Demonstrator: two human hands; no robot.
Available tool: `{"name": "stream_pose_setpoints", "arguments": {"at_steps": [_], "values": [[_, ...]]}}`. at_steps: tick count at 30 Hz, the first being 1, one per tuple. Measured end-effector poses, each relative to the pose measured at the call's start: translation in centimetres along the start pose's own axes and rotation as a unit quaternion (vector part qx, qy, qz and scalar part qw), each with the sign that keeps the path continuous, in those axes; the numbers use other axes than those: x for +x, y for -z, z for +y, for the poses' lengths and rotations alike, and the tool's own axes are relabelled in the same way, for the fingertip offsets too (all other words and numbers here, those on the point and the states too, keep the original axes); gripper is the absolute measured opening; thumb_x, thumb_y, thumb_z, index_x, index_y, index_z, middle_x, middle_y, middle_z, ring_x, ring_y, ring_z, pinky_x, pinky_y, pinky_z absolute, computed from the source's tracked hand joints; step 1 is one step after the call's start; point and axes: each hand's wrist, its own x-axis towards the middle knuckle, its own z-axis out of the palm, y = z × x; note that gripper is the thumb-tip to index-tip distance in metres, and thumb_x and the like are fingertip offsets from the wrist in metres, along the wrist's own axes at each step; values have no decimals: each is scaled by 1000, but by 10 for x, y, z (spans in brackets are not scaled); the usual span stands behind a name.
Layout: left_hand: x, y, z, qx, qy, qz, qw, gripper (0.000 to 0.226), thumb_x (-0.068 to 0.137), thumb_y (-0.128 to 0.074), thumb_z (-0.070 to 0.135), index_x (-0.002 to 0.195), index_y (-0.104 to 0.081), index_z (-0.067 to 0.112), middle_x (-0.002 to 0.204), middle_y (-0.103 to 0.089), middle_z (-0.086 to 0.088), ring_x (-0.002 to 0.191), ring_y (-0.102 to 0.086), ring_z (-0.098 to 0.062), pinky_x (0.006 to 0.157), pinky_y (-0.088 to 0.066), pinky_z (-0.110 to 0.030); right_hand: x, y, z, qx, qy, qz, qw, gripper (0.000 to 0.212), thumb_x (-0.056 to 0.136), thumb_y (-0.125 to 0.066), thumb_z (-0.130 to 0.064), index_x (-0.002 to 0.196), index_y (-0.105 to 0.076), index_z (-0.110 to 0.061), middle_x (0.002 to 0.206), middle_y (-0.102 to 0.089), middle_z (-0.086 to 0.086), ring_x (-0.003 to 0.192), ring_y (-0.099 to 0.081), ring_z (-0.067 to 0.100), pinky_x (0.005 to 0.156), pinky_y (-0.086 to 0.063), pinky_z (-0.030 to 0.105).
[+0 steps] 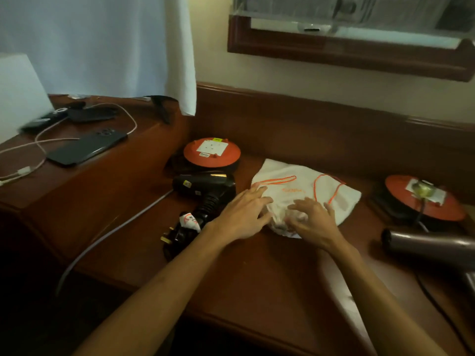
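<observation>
A white drawstring bag (334, 199) with orange cords lies flat on the brown wooden desk (257, 273). My left hand (244, 214) rests on the bag's near left edge with its fingers stretched out. My right hand (312, 219) lies on the bag's near edge with spread, slightly bent fingers, over a crumpled bulge of cloth. A black hair dryer (205, 188) lies just left of the bag, its cord wound at the handle and its plug (171, 238) beside my left wrist.
Two orange cable reels stand on the desk, one (212, 152) behind the black dryer, one (424, 199) at the right. A brown hair dryer (431, 246) lies at the right edge. A phone (87, 149) and pink cable (38, 143) lie on the raised ledge at left.
</observation>
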Motion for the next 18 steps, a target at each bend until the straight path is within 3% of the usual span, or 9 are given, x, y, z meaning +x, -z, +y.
{"name": "stream_pose_setpoints", "arguments": {"at_steps": [3,5,7,11,14,18], "values": [[9,-18,1,8,23,-69,997,79,82,-62,68,149,-40,32,170,-10,-5,157,-2,-20,126,-6,-42,-12,11,19,-14,-94,40,995,61,91,-47,-68,136,-59,-28,152,-49,5,142,-40,28,114,-23,56],[7,-30,5,3,45,-111,993,96,74,-60,81,153,-28,38,171,-5,-2,157,0,-19,127,-3,-45,-20,8,31,-39,-125,-6,991,70,90,-43,-75,143,-48,-30,155,-44,6,143,-37,31,114,-23,57],[1,-39,14,6,58,-124,991,103,70,-50,92,156,-23,42,171,-6,1,157,0,-19,126,-1,-48,-25,4,44,-37,-121,-44,991,67,92,-45,-70,147,-42,-32,161,-35,5,149,-29,29,117,-17,61],[12,-39,26,-12,84,-70,994,86,74,-31,95,144,-42,47,166,-22,-2,154,-14,-23,124,-5,-52,-16,10,62,-31,-102,-66,992,65,91,-52,-61,148,-42,-33,165,-28,4,152,-22,25,120,-6,65],[33,-41,26,-8,126,-47,991,68,86,-34,85,140,-46,46,162,-30,-3,150,-24,-27,123,-11,-52,-3,14,63,-16,-98,-78,992,66,90,-55,-60,149,-42,-33,166,-25,4,153,-20,25,120,-3,66],[43,-48,25,4,143,-42,989,63,89,-38,80,141,-47,44,160,-32,-2,148,-25,-28,121,-14,-53,4,10,66,2,-104,-59,993,64,90,-54,-60,148,-42,-35,165,-25,2,153,-20,24,119,-5,67]]}}
